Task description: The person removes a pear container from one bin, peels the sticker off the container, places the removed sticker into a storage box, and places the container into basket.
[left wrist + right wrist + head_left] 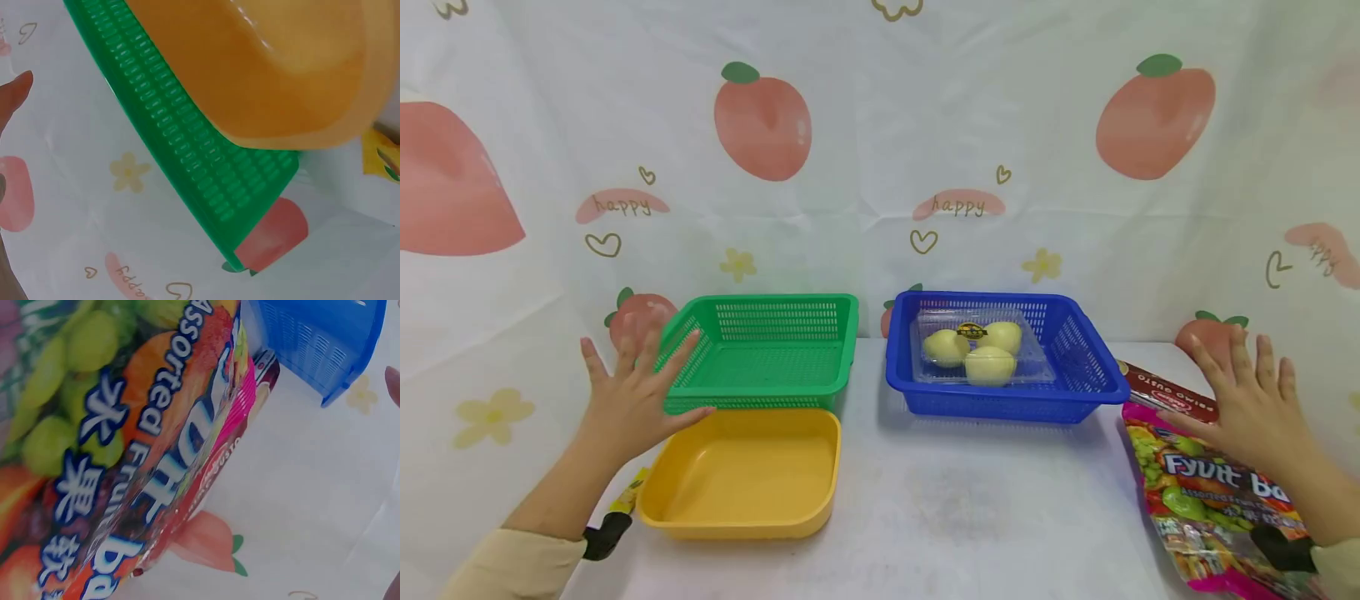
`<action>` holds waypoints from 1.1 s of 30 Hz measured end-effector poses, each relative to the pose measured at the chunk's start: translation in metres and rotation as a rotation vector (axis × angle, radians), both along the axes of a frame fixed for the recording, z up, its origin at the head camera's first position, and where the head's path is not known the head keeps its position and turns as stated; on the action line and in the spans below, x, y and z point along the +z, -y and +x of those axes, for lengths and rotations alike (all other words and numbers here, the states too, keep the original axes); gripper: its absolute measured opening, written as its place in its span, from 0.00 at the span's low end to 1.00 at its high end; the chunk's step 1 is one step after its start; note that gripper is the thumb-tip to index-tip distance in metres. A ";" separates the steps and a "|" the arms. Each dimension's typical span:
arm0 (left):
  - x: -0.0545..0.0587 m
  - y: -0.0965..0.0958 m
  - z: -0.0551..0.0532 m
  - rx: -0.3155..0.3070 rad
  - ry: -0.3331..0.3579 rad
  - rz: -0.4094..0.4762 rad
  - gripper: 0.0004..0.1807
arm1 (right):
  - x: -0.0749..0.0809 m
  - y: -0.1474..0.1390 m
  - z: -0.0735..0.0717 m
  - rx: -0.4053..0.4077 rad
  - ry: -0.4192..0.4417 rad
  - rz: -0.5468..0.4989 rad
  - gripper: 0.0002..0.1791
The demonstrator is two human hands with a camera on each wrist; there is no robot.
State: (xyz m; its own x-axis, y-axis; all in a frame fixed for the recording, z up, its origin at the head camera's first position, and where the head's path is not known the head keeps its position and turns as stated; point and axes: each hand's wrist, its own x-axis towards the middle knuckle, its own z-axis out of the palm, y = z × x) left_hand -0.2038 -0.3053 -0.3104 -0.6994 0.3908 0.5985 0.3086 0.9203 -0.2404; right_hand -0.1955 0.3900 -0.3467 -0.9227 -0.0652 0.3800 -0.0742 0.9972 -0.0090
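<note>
My left hand (632, 400) is raised with fingers spread, in front of the green basket's (775, 392) left end and beside the yellow tub (737, 525); it holds nothing. On the other side, my right hand (1258, 408) is held up with its fingers spread, overlapping a colourful fruit candy bag (1195, 500) in the head view. Behind that bag lies a dark red package (1172, 392) lettered "Primo Gusto". In the blue basket (1000, 402) sits a clear plastic box (1033, 367) with three pale yellow round fruits (990, 367).
A white cloth with peach prints (865, 167) hangs behind the baskets and covers the sides. Left of the yellow tub lies a small yellow packet (628, 493), partly hidden by the left wrist. The baskets stand side by side at the back of the white table (955, 517).
</note>
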 end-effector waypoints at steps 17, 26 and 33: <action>0.004 -0.029 -0.028 0.092 0.156 0.027 0.54 | 0.003 0.019 -0.024 0.052 0.047 -0.109 0.59; 0.002 -0.053 -0.049 0.097 0.274 0.106 0.55 | 0.007 0.035 -0.036 0.064 0.072 -0.166 0.59; 0.001 -0.076 -0.064 0.051 0.348 0.176 0.51 | 0.013 0.046 -0.051 0.088 0.108 -0.203 0.57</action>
State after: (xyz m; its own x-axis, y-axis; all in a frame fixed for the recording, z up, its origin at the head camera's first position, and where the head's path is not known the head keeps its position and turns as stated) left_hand -0.2677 -0.2298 -0.3089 -0.8882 0.2625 0.3771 0.2964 0.9545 0.0337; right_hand -0.2469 0.3443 -0.3341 -0.9528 -0.0790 0.2932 -0.1479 0.9640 -0.2212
